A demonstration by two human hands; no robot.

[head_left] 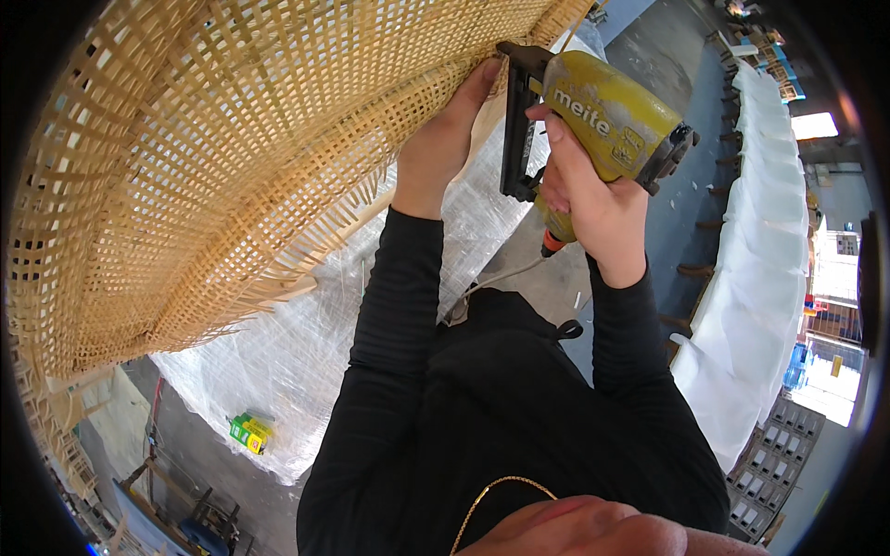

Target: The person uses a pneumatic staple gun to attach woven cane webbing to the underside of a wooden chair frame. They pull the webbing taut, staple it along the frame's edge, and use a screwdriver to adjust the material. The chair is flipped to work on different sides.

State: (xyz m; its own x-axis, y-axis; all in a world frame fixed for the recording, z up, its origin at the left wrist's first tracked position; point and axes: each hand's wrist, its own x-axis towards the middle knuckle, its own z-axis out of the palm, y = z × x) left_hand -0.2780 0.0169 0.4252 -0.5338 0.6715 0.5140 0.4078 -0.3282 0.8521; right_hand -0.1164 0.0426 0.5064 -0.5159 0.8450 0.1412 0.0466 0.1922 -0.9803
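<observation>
A large panel of woven cane webbing (250,139), tan and open-meshed, fills the upper left, its cut strands fraying along the lower edge. My left hand (440,148) grips the webbing at its right end, thumb laid along the edge; the other fingers are mostly hidden. Wrapped in my right hand (593,199) is a worn yellow-green pneumatic staple gun (612,116) with a black nose and magazine. Its nose touches or nearly touches the webbing's edge, just beyond my left thumb. A pale air hose (505,276) runs from the grip's orange-and-black fitting.
Beneath the webbing lies a surface wrapped in clear plastic film (297,371), bearing a small green-and-yellow box (250,432). To the right stretches a long row draped in white cloth (756,241). Grey floor (654,51) shows between. A wall of grey drawers or boxes (777,454) stands far right.
</observation>
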